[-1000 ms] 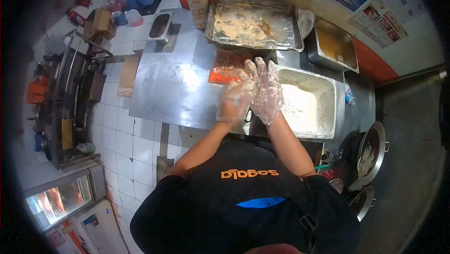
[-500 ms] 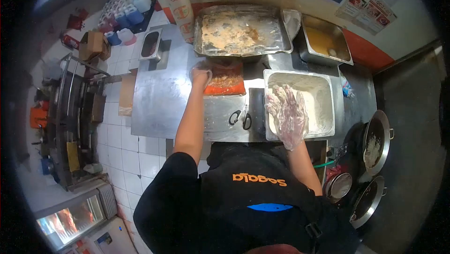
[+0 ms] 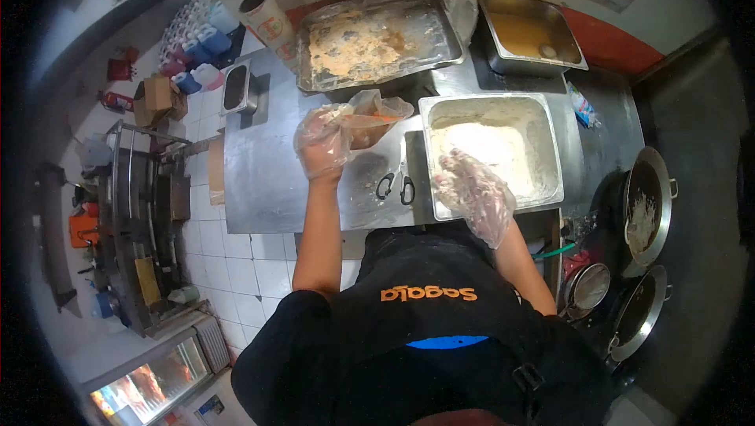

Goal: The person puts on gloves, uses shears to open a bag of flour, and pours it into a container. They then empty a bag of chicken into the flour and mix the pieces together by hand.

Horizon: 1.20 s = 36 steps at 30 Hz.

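Plastic bag [image 3: 370,118] with orange contents, raised above the steel table [image 3: 267,174], just left of the flour pan [image 3: 560,143]. My gloved left hand [image 3: 322,143] grips its left edge, fingers closed on the plastic. My gloved right hand [image 3: 472,190] hovers over the pan's near rim, fingers spread. 1 pair of scissors [image 3: 395,184] lies on the table between my 2 hands.

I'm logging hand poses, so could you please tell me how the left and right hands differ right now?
The left hand grips a plastic bag, held above the counter; the right hand holds nothing. The left hand is closed, while the right hand is spread open over the flour tub. Both wear clear gloves.
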Each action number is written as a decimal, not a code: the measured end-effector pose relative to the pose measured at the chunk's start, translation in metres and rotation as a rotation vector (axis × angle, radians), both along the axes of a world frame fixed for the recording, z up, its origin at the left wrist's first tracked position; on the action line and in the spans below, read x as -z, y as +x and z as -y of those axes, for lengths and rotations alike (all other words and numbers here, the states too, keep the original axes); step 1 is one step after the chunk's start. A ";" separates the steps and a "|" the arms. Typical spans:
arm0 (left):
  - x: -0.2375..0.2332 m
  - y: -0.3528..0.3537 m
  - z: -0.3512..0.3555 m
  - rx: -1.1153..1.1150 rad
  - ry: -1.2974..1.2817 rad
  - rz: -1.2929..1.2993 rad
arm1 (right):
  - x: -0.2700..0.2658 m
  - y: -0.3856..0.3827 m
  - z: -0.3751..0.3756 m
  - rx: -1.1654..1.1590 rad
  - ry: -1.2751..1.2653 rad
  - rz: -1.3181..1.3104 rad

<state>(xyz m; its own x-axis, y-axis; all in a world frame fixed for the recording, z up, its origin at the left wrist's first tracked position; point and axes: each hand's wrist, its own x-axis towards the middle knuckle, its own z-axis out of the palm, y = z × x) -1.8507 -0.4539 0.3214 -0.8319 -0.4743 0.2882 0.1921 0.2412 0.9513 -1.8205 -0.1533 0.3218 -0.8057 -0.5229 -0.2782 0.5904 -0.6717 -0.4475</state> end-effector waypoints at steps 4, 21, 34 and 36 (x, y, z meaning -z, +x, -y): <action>-0.066 0.008 -0.052 0.273 0.608 -0.260 | -0.004 0.004 0.005 -0.137 0.013 0.019; -0.015 -0.067 -0.156 1.009 0.059 0.173 | 0.011 -0.092 -0.156 0.394 0.218 0.010; 0.016 -0.079 -0.170 0.689 0.512 0.344 | -0.056 -0.138 -0.129 0.001 1.267 -0.927; 0.025 -0.082 -0.169 0.676 0.475 0.290 | -0.060 -0.141 -0.127 -0.027 1.268 -0.984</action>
